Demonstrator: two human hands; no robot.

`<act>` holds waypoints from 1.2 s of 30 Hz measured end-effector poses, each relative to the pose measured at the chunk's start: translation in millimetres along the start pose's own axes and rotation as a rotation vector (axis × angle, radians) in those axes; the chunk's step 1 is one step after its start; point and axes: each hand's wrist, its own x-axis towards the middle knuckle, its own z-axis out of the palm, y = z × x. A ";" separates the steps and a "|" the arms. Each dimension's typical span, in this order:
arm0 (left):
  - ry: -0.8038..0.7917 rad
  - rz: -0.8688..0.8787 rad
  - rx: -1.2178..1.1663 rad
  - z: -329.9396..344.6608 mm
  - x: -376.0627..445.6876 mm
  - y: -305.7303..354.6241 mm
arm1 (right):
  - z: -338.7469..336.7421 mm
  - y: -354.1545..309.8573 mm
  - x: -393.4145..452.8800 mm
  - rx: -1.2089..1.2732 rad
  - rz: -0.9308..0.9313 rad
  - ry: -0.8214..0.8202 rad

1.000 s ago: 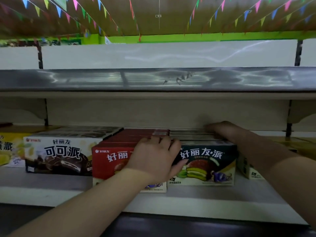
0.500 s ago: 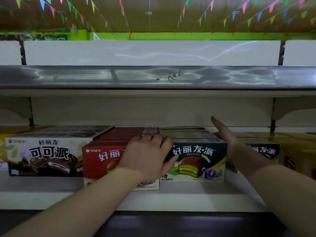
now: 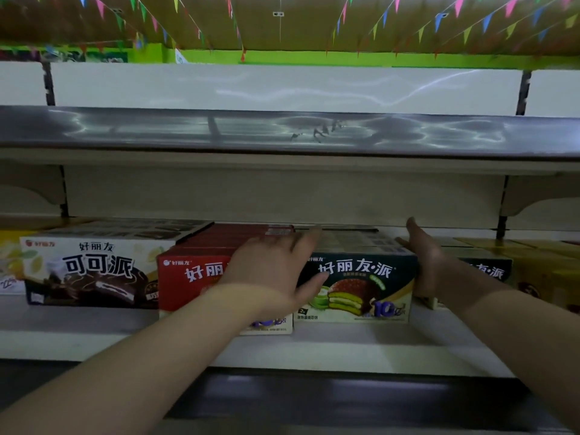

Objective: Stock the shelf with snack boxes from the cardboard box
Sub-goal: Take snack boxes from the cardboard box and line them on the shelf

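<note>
A dark green snack box (image 3: 361, 287) stands on the lower shelf (image 3: 345, 346), its printed front facing me. My left hand (image 3: 273, 271) lies over the seam between it and a red snack box (image 3: 188, 277). The fingers rest on the tops and the thumb presses the green box's front near its upper left corner. My right hand (image 3: 430, 262) is flat and upright against the green box's right side, fingers extended toward the back. The cardboard box is out of view.
A white and black cocoa-pie box (image 3: 94, 271) sits left of the red one, with a yellow box (image 3: 9, 265) beyond it. Another dark green box (image 3: 489, 271) and yellow boxes (image 3: 539, 271) stand on the right. The upper shelf (image 3: 282, 133) overhangs the row.
My right hand has drawn back from deep on top of the green box to its right side. The left hand has stayed put. The view has shifted slightly to the right.
</note>
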 end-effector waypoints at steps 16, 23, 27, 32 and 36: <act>-0.042 -0.177 -0.350 -32.8 -29.6 -32.2 | -5.3 14.5 -28.2 0.135 -0.168 0.085; 0.309 -0.857 -0.672 -13.6 -75.1 -84.3 | 24.1 35.7 -56.4 -0.205 -0.320 0.390; -0.082 -0.803 -0.969 -1.4 -95.3 -105.0 | 44.6 46.2 -77.6 -0.467 -0.538 0.509; -0.214 -0.639 -0.929 0.6 -97.3 -113.2 | 86.5 95.5 -103.9 -0.685 -0.737 0.433; -0.140 -0.521 -0.770 0.5 -93.0 -115.6 | 117.3 110.7 -106.5 -1.090 -0.519 0.226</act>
